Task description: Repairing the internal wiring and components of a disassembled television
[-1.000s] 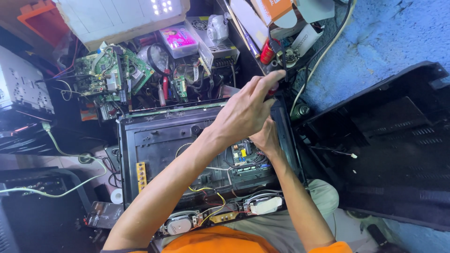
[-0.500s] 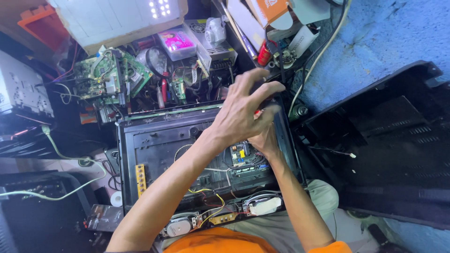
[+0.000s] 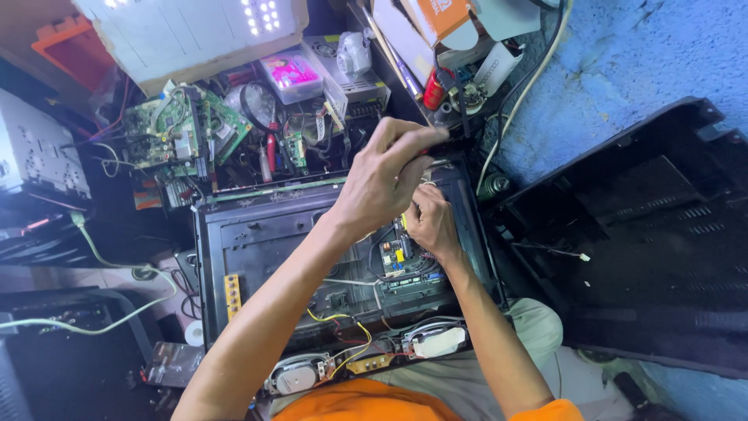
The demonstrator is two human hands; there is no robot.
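Observation:
An opened flat-screen set lies back-up in front of me, its black metal chassis, small power board and two speakers exposed. My left hand reaches across to the set's top right corner, fingers pinched shut on a slim red-handled screwdriver that is mostly hidden. My right hand sits just under it with curled fingers at the same corner; what it grips is hidden by the left hand.
The set's black plastic back cover lies to the right on a blue surface. Behind the set are loose green circuit boards, a white LED panel, a pink box, a red can and cables.
My left hand has shifted slightly down and turned at the set's top right corner, fingers closing tighter on the tool. My right hand stays under it.

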